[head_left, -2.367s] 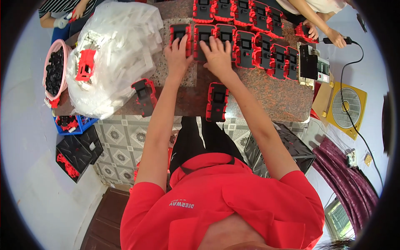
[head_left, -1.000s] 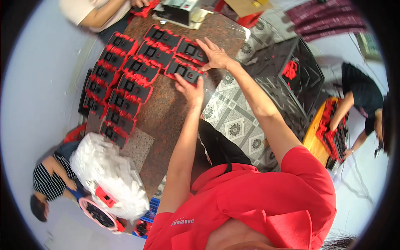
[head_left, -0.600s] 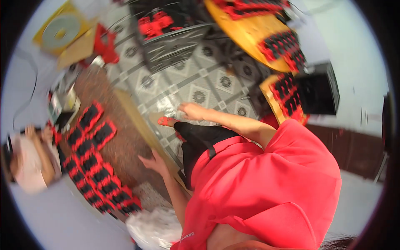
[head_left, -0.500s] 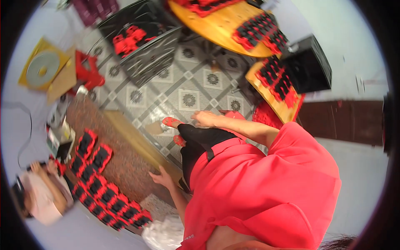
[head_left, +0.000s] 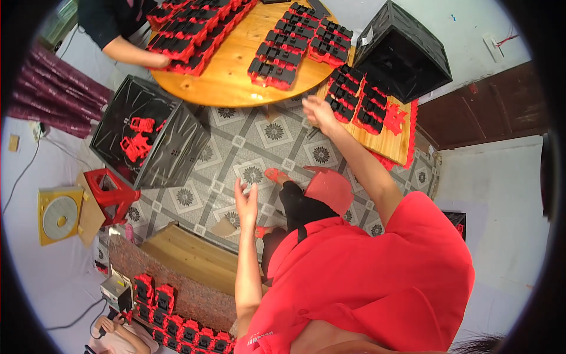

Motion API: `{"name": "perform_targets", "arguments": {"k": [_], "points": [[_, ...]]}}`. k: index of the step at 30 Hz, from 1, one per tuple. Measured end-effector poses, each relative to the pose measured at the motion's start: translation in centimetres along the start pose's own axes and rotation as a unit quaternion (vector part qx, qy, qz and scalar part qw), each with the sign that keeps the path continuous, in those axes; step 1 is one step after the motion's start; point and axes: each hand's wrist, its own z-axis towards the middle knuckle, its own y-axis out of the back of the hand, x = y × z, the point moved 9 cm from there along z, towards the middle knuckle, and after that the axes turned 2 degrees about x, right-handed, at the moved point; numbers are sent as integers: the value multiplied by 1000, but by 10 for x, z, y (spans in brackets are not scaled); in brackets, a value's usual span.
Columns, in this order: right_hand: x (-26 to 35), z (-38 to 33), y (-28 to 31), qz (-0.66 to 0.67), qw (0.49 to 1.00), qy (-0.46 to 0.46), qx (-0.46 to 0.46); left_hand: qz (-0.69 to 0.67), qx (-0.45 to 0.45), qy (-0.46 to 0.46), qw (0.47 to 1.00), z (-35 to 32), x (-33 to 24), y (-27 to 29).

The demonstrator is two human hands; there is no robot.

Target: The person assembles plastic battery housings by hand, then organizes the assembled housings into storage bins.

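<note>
My left hand (head_left: 246,200) is held over the tiled floor in front of my legs, fingers apart and nothing in it. My right hand (head_left: 319,113) reaches out beside a low wooden board (head_left: 386,144), its fingers loosely bent with no object visible in them. On that board stand rows of red and black plastic housings (head_left: 344,97), with a bare red plastic piece (head_left: 394,118) at the end. More such red and black housings (head_left: 282,56) cover parts of the round wooden table (head_left: 230,82) just beyond.
A black crate (head_left: 159,141) holding red parts stands on the left, near a red stool (head_left: 112,192). Another black crate (head_left: 404,53) lies tipped behind the board. A co-worker's arm (head_left: 132,53) rests at the table; another person (head_left: 121,336) sits by the brown counter (head_left: 194,289). A red plastic stool (head_left: 330,189) is by my legs.
My view has turned toward the round table and the board. My left hand has come away from the counter over the floor, and my right hand has risen toward the board.
</note>
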Motion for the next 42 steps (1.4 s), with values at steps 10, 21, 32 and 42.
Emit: {"name": "perform_targets", "arguments": {"k": [10,21,32,42], "points": [[57,243,20,281,957,-42,-58,-79,76,68,992,213,-133,-196],[63,213,14,223,975,-10,0,-206,-16,98,973,263,-153,-211],[59,52,-197,170,935,28,310,-318,-232,-64,917,108,-98,-13],[-180,-346,-460,-94,799,-195,561,-401,-606,-45,686,-293,98,192]]}}
